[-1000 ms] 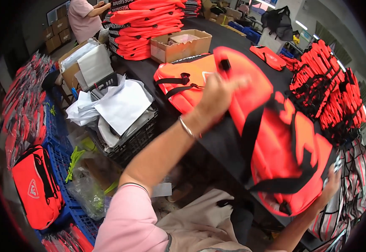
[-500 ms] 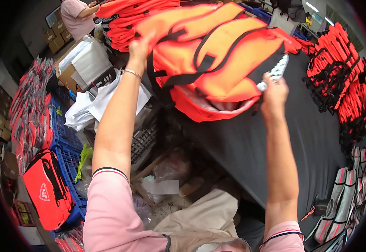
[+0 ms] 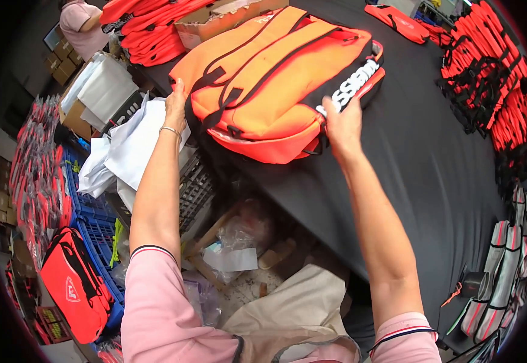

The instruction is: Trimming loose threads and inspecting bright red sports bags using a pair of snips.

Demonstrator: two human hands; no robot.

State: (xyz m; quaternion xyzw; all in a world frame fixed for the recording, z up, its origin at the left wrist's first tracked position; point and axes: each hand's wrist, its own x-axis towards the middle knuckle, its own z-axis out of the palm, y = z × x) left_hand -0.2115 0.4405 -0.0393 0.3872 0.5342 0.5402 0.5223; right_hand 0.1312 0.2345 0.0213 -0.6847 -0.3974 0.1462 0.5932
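An orange-red backpack (image 3: 257, 72) with black-edged shoulder straps facing up lies on the black-covered table (image 3: 408, 157). At its left edge my left hand (image 3: 177, 112) grips the fabric, the fingers partly hidden by the bag. My right hand (image 3: 343, 128) holds the opposite side, thumb up, beside the white raised lettering on the black side panel. Black webbing straps (image 3: 212, 100) hang near my left hand.
An open cardboard box (image 3: 215, 23) stands behind the backpack, next to stacked orange-red pieces (image 3: 154, 36). More orange-red pieces (image 3: 505, 85) and grey strap parts (image 3: 499, 272) line the right. White sheets (image 3: 133, 145), blue crates (image 3: 97, 236) and a red bag (image 3: 76, 284) sit left. A person (image 3: 82, 24) stands far left.
The backpack has come down and left, onto the table, with both hands still on it. Its mouth has closed up, and the box behind it now shows.
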